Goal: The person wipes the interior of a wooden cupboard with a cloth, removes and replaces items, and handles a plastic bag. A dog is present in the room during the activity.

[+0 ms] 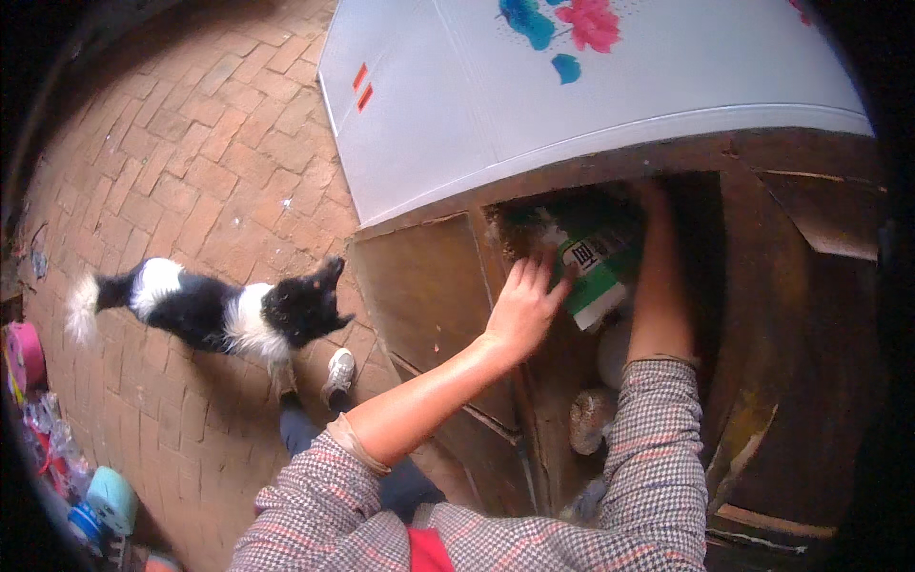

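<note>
An old wooden cabinet (422, 286) has a dark opening in front of me. My left hand (525, 304) is at the left edge of this opening, fingers spread and blurred, beside a green and white printed package (597, 282). My right arm reaches deep into the opening past the package's right side; my right hand (647, 189) is blurred in shadow at the top, and its grip is hidden. Below the package lie a pale rounded item (613, 354) and a speckled light-coloured item (590, 422).
A black and white dog (214, 311) stands on the brick floor (236, 186) to the left, near my shoe (341, 368). A white flowered cover (572, 79) lies over the cabinet top. Rolls of pink (25, 354) and light blue material (112, 500) sit at the lower left.
</note>
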`<act>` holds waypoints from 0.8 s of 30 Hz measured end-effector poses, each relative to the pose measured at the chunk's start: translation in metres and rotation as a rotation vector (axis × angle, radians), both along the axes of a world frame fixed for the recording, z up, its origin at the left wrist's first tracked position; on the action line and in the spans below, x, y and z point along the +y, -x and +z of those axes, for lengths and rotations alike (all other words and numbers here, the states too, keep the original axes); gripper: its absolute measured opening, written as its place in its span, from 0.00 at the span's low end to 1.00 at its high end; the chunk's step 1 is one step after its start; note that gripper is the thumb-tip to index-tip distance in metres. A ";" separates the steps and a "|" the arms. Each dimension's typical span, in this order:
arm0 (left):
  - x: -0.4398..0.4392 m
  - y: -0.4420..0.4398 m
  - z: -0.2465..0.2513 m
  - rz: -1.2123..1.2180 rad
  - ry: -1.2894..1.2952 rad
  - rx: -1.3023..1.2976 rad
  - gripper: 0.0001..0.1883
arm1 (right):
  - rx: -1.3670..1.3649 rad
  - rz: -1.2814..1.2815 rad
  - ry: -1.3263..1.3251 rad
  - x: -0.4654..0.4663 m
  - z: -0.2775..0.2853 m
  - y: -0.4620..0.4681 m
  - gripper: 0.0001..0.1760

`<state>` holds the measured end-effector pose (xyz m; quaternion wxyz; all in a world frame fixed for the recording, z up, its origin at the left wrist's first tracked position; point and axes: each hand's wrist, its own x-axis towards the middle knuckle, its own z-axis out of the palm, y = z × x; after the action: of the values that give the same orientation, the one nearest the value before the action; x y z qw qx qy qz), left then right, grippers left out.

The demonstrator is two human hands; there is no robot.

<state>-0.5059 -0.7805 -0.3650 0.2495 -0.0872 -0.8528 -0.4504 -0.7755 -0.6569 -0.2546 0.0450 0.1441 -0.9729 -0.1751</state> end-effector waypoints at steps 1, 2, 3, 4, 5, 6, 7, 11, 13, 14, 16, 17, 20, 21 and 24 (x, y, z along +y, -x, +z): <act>-0.002 0.002 -0.001 0.002 0.015 -0.018 0.38 | -0.007 0.004 -0.002 0.000 0.000 0.000 0.11; -0.003 0.005 -0.001 -0.012 0.008 -0.019 0.38 | -0.007 0.005 -0.011 0.000 0.003 0.000 0.11; -0.002 0.006 -0.001 -0.027 0.003 -0.007 0.38 | -0.008 0.003 -0.021 0.005 0.005 0.001 0.11; -0.002 0.007 -0.001 -0.039 -0.002 0.004 0.38 | -0.003 0.000 -0.025 0.007 0.006 0.004 0.11; -0.002 0.007 -0.001 -0.050 -0.008 0.016 0.39 | -0.004 -0.004 -0.034 0.011 0.008 0.005 0.11; -0.003 0.007 -0.001 -0.049 -0.006 0.020 0.39 | -0.001 -0.012 -0.039 0.011 0.008 0.008 0.11; -0.003 0.007 -0.001 -0.044 -0.004 0.022 0.39 | 0.000 -0.003 -0.041 0.012 0.008 0.009 0.11; -0.003 0.004 0.001 -0.050 -0.026 0.019 0.39 | -0.004 -0.005 -0.053 0.019 0.009 0.000 0.11; -0.006 0.005 0.000 -0.030 -0.020 0.007 0.39 | -0.008 0.003 -0.050 0.018 0.010 -0.005 0.11; -0.007 0.004 0.001 -0.021 -0.017 -0.001 0.38 | -0.022 0.011 -0.039 0.013 0.005 -0.006 0.11; -0.009 0.005 -0.002 -0.039 -0.009 -0.010 0.38 | -0.027 0.008 -0.040 0.015 0.001 -0.007 0.11; -0.010 0.005 -0.003 -0.044 -0.003 -0.016 0.38 | -0.025 0.010 -0.043 0.016 0.000 -0.007 0.11; -0.009 0.004 0.003 -0.064 -0.052 0.012 0.37 | -0.008 -0.020 -0.064 0.027 0.010 0.000 0.11; -0.009 0.004 0.003 -0.071 -0.054 0.006 0.37 | -0.006 -0.019 -0.063 0.025 0.008 0.005 0.11; -0.008 0.005 0.005 -0.060 -0.045 0.017 0.37 | -0.004 -0.024 -0.063 0.026 0.010 0.010 0.11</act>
<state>-0.5112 -0.7881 -0.3603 0.2448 -0.1108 -0.8374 -0.4760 -0.7857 -0.6308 -0.2444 0.0365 0.1339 -0.9686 -0.2062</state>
